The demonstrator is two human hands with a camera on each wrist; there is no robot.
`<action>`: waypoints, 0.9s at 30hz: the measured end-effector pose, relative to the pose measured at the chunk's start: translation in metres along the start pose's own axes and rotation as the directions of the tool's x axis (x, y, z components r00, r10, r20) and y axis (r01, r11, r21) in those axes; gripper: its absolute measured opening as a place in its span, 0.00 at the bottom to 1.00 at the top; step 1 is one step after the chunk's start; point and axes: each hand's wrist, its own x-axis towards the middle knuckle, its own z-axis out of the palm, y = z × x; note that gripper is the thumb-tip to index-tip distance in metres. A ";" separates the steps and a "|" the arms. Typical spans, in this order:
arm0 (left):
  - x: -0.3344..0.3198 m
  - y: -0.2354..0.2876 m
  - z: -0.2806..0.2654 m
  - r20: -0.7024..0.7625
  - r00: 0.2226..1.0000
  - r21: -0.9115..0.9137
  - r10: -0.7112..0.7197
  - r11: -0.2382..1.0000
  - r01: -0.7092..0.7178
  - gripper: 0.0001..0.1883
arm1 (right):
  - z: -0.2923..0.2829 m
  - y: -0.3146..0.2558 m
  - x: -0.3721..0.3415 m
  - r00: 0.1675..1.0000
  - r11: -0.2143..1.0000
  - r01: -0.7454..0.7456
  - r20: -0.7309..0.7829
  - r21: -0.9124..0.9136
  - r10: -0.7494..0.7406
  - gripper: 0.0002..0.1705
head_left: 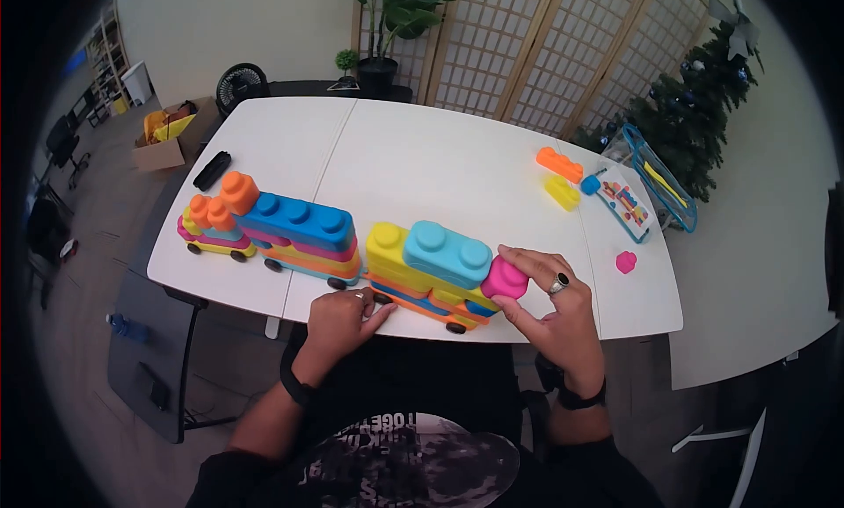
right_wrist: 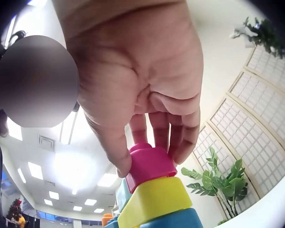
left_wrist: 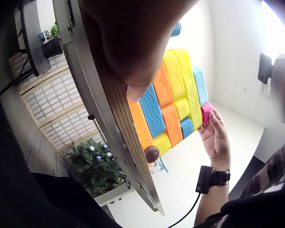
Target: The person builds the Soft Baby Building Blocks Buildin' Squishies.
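A train of stacked soft blocks stands along the table's front edge. Its right car has a yellow block (head_left: 385,237) and a light blue block (head_left: 447,251) on top. The right hand (head_left: 563,319) pinches a pink block (head_left: 505,278) between thumb and fingers at that car's right end; in the right wrist view the pink block (right_wrist: 151,164) rests on a yellow one (right_wrist: 156,202). The left hand (head_left: 341,322) rests at the table edge, its fingers at the car's lower left by a black wheel (head_left: 381,298); whether they grip is unclear.
The middle car (head_left: 299,222) and a smaller front car (head_left: 215,235) stand to the left. A black object (head_left: 212,170) lies behind them. Orange (head_left: 560,163), yellow (head_left: 562,192) and pink (head_left: 625,262) blocks, a picture card (head_left: 626,202) and a clear bag (head_left: 659,178) lie at the right.
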 end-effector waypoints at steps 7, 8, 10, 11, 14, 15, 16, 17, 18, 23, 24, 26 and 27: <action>0.019 0.020 -0.007 0.105 0.994 0.059 -0.032 0.998 0.026 0.41 | 0.052 0.010 -0.027 0.989 0.994 -0.103 -0.107 0.038 0.106 0.52; 0.026 0.026 -0.010 0.153 0.987 0.046 -0.055 0.998 0.048 0.47 | 0.057 0.008 -0.030 0.981 0.991 -0.125 -0.144 0.041 0.130 0.52; 0.045 0.040 -0.014 0.289 0.953 0.040 -0.091 0.996 0.083 0.54 | 0.063 0.005 -0.032 0.968 0.988 -0.151 -0.207 -0.030 0.141 0.54; 0.054 0.046 -0.010 0.313 0.944 0.004 -0.106 0.994 0.110 0.54 | 0.067 0.003 -0.031 0.963 0.987 -0.156 -0.229 -0.046 0.141 0.53; 0.077 0.062 0.003 0.392 0.912 -0.107 -0.120 0.979 0.175 0.53 | 0.074 0.005 -0.029 0.933 0.971 -0.191 -0.334 -0.142 0.134 0.53; 0.084 0.069 0.004 0.425 0.897 -0.132 -0.125 0.971 0.198 0.52 | 0.073 0.011 -0.028 0.925 0.967 -0.209 -0.349 -0.144 0.148 0.53; 0.089 0.077 0.005 0.457 0.881 -0.157 -0.126 0.963 0.219 0.51 | 0.070 0.018 -0.026 0.917 0.963 -0.227 -0.366 -0.148 0.160 0.53; 0.092 0.083 0.009 0.464 0.880 -0.154 -0.100 0.969 0.192 0.50 | 0.065 0.023 -0.024 0.908 0.958 -0.244 -0.382 -0.151 0.171 0.53; 0.091 0.088 0.015 0.473 0.878 -0.151 -0.074 0.975 0.164 0.49 | 0.061 0.024 -0.023 0.908 0.952 -0.242 -0.391 -0.188 0.153 0.53; 0.074 0.094 0.002 0.526 0.850 -0.166 0.023 0.983 0.076 0.38 | 0.058 0.038 -0.019 0.886 0.919 -0.302 -0.431 -0.254 0.172 0.54; 0.070 0.092 -0.005 0.493 0.870 -0.171 0.016 0.982 0.078 0.37 | 0.057 0.041 -0.018 0.880 0.914 -0.313 -0.440 -0.258 0.177 0.54; 0.062 0.084 -0.021 0.427 0.904 -0.175 -0.003 0.981 0.085 0.34 | 0.054 0.049 -0.015 0.865 0.900 -0.352 -0.458 -0.257 0.207 0.54; 0.060 0.081 -0.034 0.436 0.899 -0.177 -0.038 0.976 0.127 0.34 | 0.053 0.052 -0.013 0.856 0.893 -0.370 -0.467 -0.255 0.222 0.54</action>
